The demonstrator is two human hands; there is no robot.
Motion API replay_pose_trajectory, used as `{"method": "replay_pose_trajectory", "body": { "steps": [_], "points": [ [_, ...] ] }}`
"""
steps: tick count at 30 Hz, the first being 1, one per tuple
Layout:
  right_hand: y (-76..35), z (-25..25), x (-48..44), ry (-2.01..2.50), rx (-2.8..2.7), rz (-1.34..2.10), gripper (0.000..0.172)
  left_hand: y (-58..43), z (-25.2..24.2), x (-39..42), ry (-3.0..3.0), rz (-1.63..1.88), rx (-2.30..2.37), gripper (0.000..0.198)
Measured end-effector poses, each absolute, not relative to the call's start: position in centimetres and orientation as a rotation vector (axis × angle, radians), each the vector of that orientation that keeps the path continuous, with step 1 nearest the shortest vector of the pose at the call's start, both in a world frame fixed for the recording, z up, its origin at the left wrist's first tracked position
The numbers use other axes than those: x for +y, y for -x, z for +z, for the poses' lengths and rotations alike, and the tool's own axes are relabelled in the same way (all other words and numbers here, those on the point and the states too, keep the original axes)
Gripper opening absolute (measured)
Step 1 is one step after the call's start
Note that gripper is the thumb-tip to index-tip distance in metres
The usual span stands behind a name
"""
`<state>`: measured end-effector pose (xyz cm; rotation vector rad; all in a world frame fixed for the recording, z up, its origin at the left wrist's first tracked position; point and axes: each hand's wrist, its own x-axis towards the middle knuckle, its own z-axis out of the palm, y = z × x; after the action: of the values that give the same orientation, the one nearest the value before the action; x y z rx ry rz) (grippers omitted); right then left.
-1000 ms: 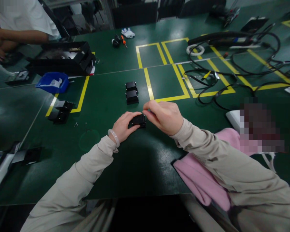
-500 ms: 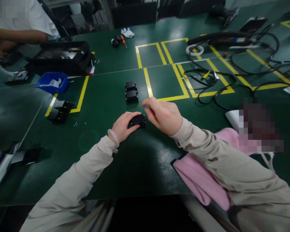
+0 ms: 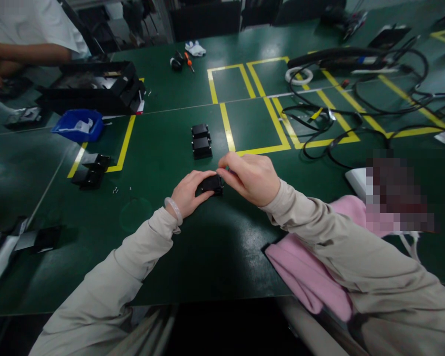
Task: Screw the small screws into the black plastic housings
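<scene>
My left hand (image 3: 188, 192) grips a small black box (image 3: 211, 184) on the green table, thumb on the near side and fingers on the far side. A bracelet circles that wrist. At the box's right end, my right hand (image 3: 250, 177) is closed in a pinch, thumb and forefinger together at the far right corner. Whatever is in the pinch is too small or hidden to name. Two similar black boxes (image 3: 201, 147) stand just beyond, one behind the other. Several tiny screws (image 3: 115, 190) lie on the table to the left.
More black parts (image 3: 91, 171) and a blue bin (image 3: 78, 126) stand at left, before a black tray (image 3: 128, 89). A co-worker's arm (image 3: 29, 52) is at far left. Black cables (image 3: 311, 129) cover the right side. A pink cloth (image 3: 307, 277) lies under my right forearm.
My right thumb and forefinger have come together and moved slightly left, to the box's corner. My left hand keeps its hold on the box.
</scene>
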<state>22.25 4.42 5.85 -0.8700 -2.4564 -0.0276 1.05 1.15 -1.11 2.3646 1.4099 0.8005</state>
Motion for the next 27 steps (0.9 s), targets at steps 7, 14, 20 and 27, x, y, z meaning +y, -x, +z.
{"method": "replay_pose_trajectory", "body": {
  "steps": [7,14,20,27],
  "points": [
    [-22.18,5.96,4.36,0.88,-2.422,-0.003,0.038,-1.01,-1.04,1.13,-2.36,0.801,1.387,0.04],
    [-22.18,6.02,4.27,0.893,-2.447,-0.006,0.038,-1.01,-1.12,1.2,-2.357,0.768,1.415,0.041],
    [-22.27,5.96,4.35,0.896,-2.479,-0.008,0.044,-1.04,-1.1,1.16,-2.364,0.786,1.419,0.04],
    [-22.19,5.77,4.33,0.837,-2.414,-0.009,0.038,-1.06,-0.97,1.08,-2.386,0.82,1.381,0.039]
  ]
}}
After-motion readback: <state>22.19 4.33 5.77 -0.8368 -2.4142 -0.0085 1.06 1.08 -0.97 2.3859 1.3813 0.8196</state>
